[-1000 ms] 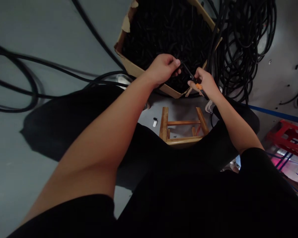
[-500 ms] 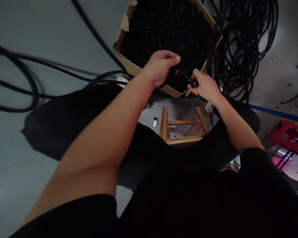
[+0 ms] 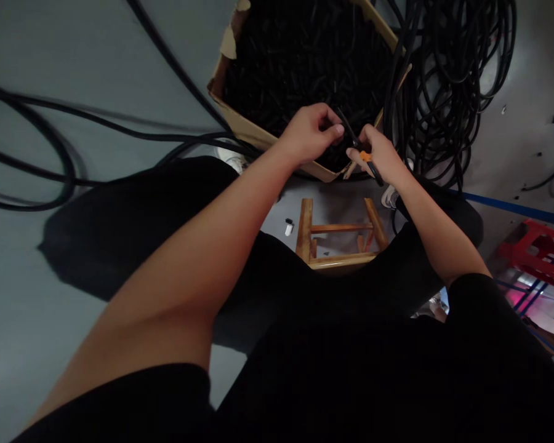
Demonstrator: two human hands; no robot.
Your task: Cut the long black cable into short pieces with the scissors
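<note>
Many short black pieces (image 3: 300, 52) filling cardboard box (image 3: 240, 125) — right fingers (image 3: 367, 131) gripping orange-black tool (image 3: 365, 157) — left fingers (image 3: 335, 131) bent, grasp unclear.

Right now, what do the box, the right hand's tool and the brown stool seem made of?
Box: probably cardboard, matte, with tan walls and a ragged flap.
Tool in the right hand: its evenly orange part looks like plastic; the slim dark part may be metal, too dim to tell.
Brown stool: likely wood, varnished, with brownish streaks and a sheen along its near edge.
</note>
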